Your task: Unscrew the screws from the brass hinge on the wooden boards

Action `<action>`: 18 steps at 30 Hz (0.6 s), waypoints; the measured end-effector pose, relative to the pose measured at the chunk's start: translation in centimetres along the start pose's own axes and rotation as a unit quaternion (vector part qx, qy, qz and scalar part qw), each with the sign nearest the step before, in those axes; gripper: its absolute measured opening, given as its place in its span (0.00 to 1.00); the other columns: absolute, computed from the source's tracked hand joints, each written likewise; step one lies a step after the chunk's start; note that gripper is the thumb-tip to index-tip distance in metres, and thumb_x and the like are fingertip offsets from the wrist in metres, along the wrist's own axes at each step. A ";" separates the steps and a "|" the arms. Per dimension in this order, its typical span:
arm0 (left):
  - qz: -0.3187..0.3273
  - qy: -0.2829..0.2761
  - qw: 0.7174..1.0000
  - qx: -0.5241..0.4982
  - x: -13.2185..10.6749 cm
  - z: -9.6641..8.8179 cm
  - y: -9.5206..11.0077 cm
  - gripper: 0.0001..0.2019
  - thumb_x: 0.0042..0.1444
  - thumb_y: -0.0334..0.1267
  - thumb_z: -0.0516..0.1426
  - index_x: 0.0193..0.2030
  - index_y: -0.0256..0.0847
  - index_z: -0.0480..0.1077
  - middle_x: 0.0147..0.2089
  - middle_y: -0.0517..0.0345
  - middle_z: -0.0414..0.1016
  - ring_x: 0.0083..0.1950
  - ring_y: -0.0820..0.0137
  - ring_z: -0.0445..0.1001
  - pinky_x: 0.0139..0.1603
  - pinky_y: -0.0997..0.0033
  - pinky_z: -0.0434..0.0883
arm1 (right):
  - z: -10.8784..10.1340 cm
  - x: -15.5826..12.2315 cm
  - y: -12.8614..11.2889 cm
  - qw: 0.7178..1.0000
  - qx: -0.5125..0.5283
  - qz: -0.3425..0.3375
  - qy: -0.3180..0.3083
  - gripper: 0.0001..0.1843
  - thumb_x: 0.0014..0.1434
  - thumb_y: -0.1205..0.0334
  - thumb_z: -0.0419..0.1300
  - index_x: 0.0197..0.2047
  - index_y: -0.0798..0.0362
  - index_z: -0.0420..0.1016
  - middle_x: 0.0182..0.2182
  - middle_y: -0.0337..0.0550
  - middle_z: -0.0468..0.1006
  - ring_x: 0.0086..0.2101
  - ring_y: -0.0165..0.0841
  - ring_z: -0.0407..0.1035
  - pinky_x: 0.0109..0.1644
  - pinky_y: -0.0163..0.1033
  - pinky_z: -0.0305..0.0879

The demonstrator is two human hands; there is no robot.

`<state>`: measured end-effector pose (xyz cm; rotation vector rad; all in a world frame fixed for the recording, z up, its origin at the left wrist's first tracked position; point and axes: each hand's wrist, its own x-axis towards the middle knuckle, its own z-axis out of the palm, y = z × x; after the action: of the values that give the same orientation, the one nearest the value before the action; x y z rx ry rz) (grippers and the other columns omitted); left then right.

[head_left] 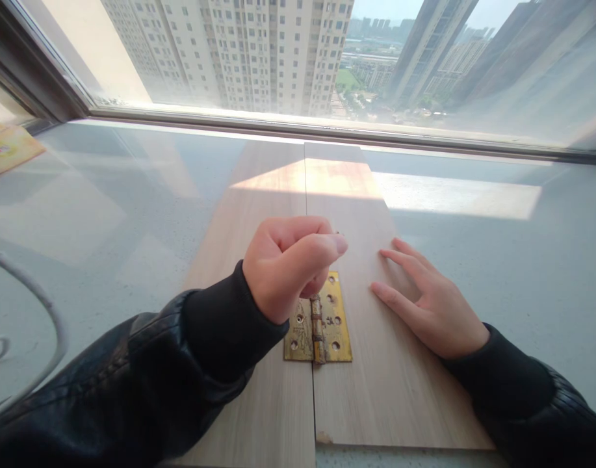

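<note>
My left hand (290, 260) is closed in a pinch above the hinge, thumb against the curled forefinger. A tiny dark tip shows at the thumb, too small to name. Below it lies a worn brass hinge (344, 328), opened flat, with several screw holes; my hand hides its upper left part. The hinge spans the seam between a pale wooden left board (259, 409) and a matching right board (390, 403). On the right board's outer side rests my right hand (431, 312), open, fingers spread, holding nothing.
The boards lie on a pale speckled sill (522, 273) that runs up to a dark window frame (327, 130). At the left edge curls a white cable (39, 292). A yellowish flat piece (10, 149) sits in the far left corner.
</note>
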<state>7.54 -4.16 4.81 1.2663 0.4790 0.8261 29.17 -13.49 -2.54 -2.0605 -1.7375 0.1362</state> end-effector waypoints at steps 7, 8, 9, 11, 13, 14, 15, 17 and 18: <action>0.060 0.168 0.973 0.146 -1.8 0.8 -0.2 0.09 0.58 0.34 0.50 0.27 0.39 0.65 0.21 0.63 0.64 0.24 0.77 0.64 0.26 0.74 0.63 | 0.2 0.0 0.1 1.000 0.010 -0.003 0.004 0.35 0.56 0.41 0.54 0.58 0.58 0.68 0.64 0.57 0.61 0.62 0.45 0.57 0.65 0.55 0.55; 0.066 0.187 0.968 0.156 -2.1 1.1 -0.3 0.07 0.60 0.35 0.50 0.32 0.39 0.67 0.23 0.62 0.67 0.25 0.76 0.66 0.28 0.74 0.65 | 0.2 0.1 0.2 1.000 0.010 -0.004 0.004 0.35 0.56 0.41 0.54 0.58 0.58 0.68 0.64 0.57 0.61 0.62 0.45 0.57 0.65 0.54 0.55; 0.071 0.194 0.967 0.148 -2.3 1.4 -0.5 0.07 0.60 0.35 0.50 0.34 0.39 0.67 0.22 0.63 0.66 0.24 0.76 0.65 0.27 0.74 0.65 | 0.2 0.1 0.2 1.000 0.011 -0.005 0.005 0.35 0.56 0.41 0.54 0.58 0.58 0.68 0.64 0.57 0.61 0.62 0.46 0.57 0.65 0.55 0.55; 0.076 0.198 0.972 0.100 -2.3 1.8 -0.7 0.07 0.59 0.35 0.51 0.32 0.39 0.68 0.17 0.67 0.58 0.18 0.78 0.57 0.20 0.76 0.58 | 0.2 0.1 0.3 1.000 0.011 -0.006 0.008 0.34 0.56 0.41 0.54 0.57 0.58 0.69 0.63 0.58 0.61 0.61 0.46 0.58 0.64 0.55 0.55; 0.070 0.213 0.974 0.044 -2.0 2.0 -0.8 0.07 0.55 0.34 0.53 0.28 0.39 0.66 0.14 0.70 0.51 0.15 0.80 0.48 0.16 0.76 0.48 | 0.1 0.1 0.3 1.000 0.010 -0.008 0.010 0.34 0.56 0.42 0.54 0.57 0.57 0.68 0.63 0.58 0.61 0.61 0.47 0.58 0.64 0.56 0.56; 0.066 0.221 0.973 0.030 -1.8 2.0 -0.7 0.07 0.53 0.34 0.54 0.24 0.39 0.65 0.13 0.70 0.50 0.15 0.81 0.47 0.16 0.75 0.46 | 0.1 0.0 0.2 1.000 0.010 -0.008 0.010 0.33 0.56 0.42 0.54 0.57 0.57 0.68 0.63 0.58 0.61 0.61 0.47 0.58 0.64 0.56 0.56; 0.063 0.222 0.973 0.024 -1.6 2.0 -0.6 0.09 0.51 0.34 0.55 0.21 0.39 0.62 0.13 0.70 0.50 0.15 0.81 0.47 0.17 0.75 0.45 | 0.1 0.0 0.2 1.000 0.010 -0.009 0.009 0.33 0.56 0.42 0.54 0.57 0.57 0.68 0.63 0.58 0.61 0.61 0.48 0.58 0.64 0.56 0.56; 0.059 0.203 0.977 0.027 -1.3 1.8 -0.3 0.15 0.48 0.33 0.56 0.15 0.40 0.56 0.13 0.68 0.49 0.16 0.81 0.48 0.17 0.74 0.46 | 0.1 0.0 0.1 1.000 0.009 -0.010 0.006 0.32 0.57 0.43 0.55 0.58 0.56 0.68 0.64 0.57 0.61 0.62 0.48 0.58 0.64 0.57 0.56; 0.055 0.182 0.981 0.030 -1.1 1.6 -0.1 0.16 0.48 0.33 0.56 0.14 0.40 0.54 0.13 0.68 0.48 0.16 0.82 0.48 0.17 0.74 0.46 | 0.1 0.0 0.1 1.000 0.009 -0.011 0.006 0.32 0.57 0.43 0.55 0.58 0.55 0.67 0.64 0.57 0.61 0.61 0.48 0.58 0.63 0.58 0.56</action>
<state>8.05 -6.01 5.02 1.2076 0.7350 1.1534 29.22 -13.51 -2.64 -2.0252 -1.7435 0.1313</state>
